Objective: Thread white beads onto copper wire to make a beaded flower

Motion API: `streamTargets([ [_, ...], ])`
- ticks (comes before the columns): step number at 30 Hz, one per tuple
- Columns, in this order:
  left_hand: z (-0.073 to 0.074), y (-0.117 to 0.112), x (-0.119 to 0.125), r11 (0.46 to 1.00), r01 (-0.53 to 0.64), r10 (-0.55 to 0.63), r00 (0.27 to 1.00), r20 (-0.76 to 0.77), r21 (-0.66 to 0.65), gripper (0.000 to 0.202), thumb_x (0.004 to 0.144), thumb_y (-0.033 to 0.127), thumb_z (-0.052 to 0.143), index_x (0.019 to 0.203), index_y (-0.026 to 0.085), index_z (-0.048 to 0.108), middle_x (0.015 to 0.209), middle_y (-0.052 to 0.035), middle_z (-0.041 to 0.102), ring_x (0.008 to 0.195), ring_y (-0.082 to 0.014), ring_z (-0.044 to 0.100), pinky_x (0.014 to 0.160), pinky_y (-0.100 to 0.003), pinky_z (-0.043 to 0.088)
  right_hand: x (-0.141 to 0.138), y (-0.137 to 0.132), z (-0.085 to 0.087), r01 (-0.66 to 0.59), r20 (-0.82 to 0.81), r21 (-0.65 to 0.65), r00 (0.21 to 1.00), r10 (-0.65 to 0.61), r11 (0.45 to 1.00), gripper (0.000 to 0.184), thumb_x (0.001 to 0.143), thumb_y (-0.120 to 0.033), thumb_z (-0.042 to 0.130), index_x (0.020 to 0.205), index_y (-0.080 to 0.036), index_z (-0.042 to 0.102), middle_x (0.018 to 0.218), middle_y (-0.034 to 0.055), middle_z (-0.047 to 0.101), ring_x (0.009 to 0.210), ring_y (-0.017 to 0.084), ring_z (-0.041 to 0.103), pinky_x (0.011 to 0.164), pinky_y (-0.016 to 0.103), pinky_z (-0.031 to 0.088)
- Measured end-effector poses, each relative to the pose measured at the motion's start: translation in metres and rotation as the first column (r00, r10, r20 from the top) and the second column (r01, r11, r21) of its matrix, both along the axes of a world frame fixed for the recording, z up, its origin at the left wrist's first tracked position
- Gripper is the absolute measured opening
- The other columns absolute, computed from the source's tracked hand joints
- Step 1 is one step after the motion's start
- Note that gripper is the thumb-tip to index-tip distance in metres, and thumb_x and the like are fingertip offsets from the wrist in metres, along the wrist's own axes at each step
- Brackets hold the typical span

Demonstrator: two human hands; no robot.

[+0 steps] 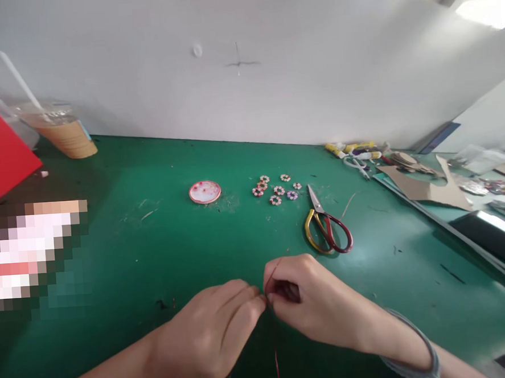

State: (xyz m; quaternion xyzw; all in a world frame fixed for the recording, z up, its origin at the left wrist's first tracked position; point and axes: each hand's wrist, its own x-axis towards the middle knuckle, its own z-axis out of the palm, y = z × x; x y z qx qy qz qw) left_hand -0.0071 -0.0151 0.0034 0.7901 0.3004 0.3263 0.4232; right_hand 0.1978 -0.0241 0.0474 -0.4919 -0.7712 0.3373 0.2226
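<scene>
My left hand (pixel 216 328) and my right hand (pixel 313 299) meet fingertip to fingertip low over the green table. Both are pinched closed on a thin reddish thread (pixel 277 367), whose end hangs down below the fingers; a strand also crosses my right index finger. Whatever sits right between the fingertips is hidden. Beyond my hands lie several small beaded rings (pixel 279 191) in a loose group. Left of them is a small oval dish (pixel 205 192) with a red rim and a few red beads. Scissors (pixel 330 230) with red and yellow handles lie beyond my right hand, blades shut.
A plastic cup (pixel 71 131) with a straw and cardboard sleeve leans at the back left, beside a red box-like object (pixel 2 150). At right lie cut cardboard (pixel 427 187), a black phone-like object (pixel 495 237), and yellow-and-white tubes (pixel 356 148). A pale wall (pixel 164 74) bounds the table's back.
</scene>
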Motion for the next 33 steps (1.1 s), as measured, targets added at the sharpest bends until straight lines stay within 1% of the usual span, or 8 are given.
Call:
streamTargets([
  [3,0.003,0.0,-0.002,0.979,0.041,-0.02,0.994,-0.106,0.201,0.023,0.089,0.016,0.056,0.106,0.022,0.07,0.101,-0.0131,0.075,0.1,-0.0337,0.066,0.09,-0.047,0.048,0.001,0.002,0.001,0.001,-0.047,0.009,0.999,-0.001,1.0,0.018,0.069,0.001,0.051,0.067,-0.016,0.055,0.06,-0.0064,0.05,0.054,0.007,0.04,0.05,0.017,0.032],
  [5,0.005,0.003,0.001,0.976,0.08,-0.053,0.99,-0.134,0.203,0.023,0.088,0.015,0.057,0.105,0.024,0.07,0.099,-0.0105,0.076,0.096,-0.0306,0.068,0.086,-0.041,0.051,0.006,0.004,0.004,-0.004,-0.082,0.027,0.997,0.006,1.0,0.018,0.073,0.0,0.053,0.07,-0.016,0.059,0.065,-0.0052,0.054,0.057,0.007,0.045,0.052,0.017,0.035],
  [8,0.009,0.009,0.011,0.989,-0.103,0.094,0.992,-0.086,-0.106,0.013,0.09,0.017,0.056,0.089,0.025,0.066,0.081,-0.0027,0.075,0.074,-0.0205,0.071,0.07,-0.029,0.055,0.016,0.007,0.008,0.045,-0.085,0.014,0.995,-0.043,0.999,0.015,0.082,-0.005,0.056,0.075,-0.017,0.063,0.068,-0.0034,0.059,0.06,0.009,0.048,0.052,0.018,0.037],
  [11,0.013,0.011,0.022,0.869,-0.128,0.149,0.989,0.005,-0.478,0.007,0.09,0.023,0.058,0.083,0.023,0.058,0.07,0.0,0.072,0.061,-0.0177,0.07,0.06,-0.027,0.056,0.024,0.008,0.007,0.072,-0.09,-0.068,0.993,-0.078,0.995,0.014,0.085,-0.01,0.056,0.078,-0.017,0.065,0.069,-0.0022,0.061,0.058,0.009,0.052,0.052,0.019,0.04],
  [17,0.012,0.008,0.026,0.807,-0.094,0.144,0.989,0.04,-0.583,0.007,0.089,0.022,0.058,0.082,0.021,0.058,0.066,-0.0004,0.07,0.062,-0.0179,0.068,0.061,-0.028,0.055,0.017,0.005,-0.006,-0.075,-0.206,-0.297,0.978,0.013,0.952,0.013,0.087,-0.012,0.055,0.079,-0.015,0.065,0.068,-0.0008,0.063,0.058,0.009,0.058,0.054,0.018,0.045],
  [24,0.013,0.009,0.028,0.714,-0.038,0.175,0.976,0.126,-0.699,0.011,0.087,0.023,0.06,0.078,0.019,0.057,0.06,0.0011,0.066,0.054,-0.0147,0.063,0.052,-0.025,0.052,0.012,-0.001,-0.009,-0.037,-0.077,0.032,0.996,0.04,0.999,0.009,0.079,-0.007,0.062,0.079,-0.016,0.063,0.072,-0.002,0.061,0.062,0.009,0.054,0.056,0.019,0.042],
  [29,0.014,0.014,0.03,0.647,0.047,0.169,0.964,0.203,-0.761,0.011,0.087,0.024,0.062,0.079,0.017,0.058,0.063,0.0004,0.068,0.059,-0.0154,0.066,0.058,-0.026,0.053,0.013,-0.003,-0.019,-0.063,-0.08,0.418,0.991,0.106,0.906,0.007,0.087,-0.009,0.059,0.092,-0.012,0.063,0.084,0.0064,0.065,0.072,0.015,0.059,0.06,0.025,0.046],
  [33,0.012,0.014,0.03,0.643,0.021,0.181,0.967,0.178,-0.766,0.009,0.085,0.021,0.061,0.082,0.013,0.065,0.067,-0.002,0.07,0.062,-0.0162,0.066,0.058,-0.025,0.054,0.01,-0.002,-0.025,-0.012,-0.15,0.368,0.986,0.072,0.93,0.012,0.088,-0.006,0.055,0.089,-0.012,0.064,0.079,0.0057,0.065,0.068,0.013,0.058,0.06,0.024,0.045],
])
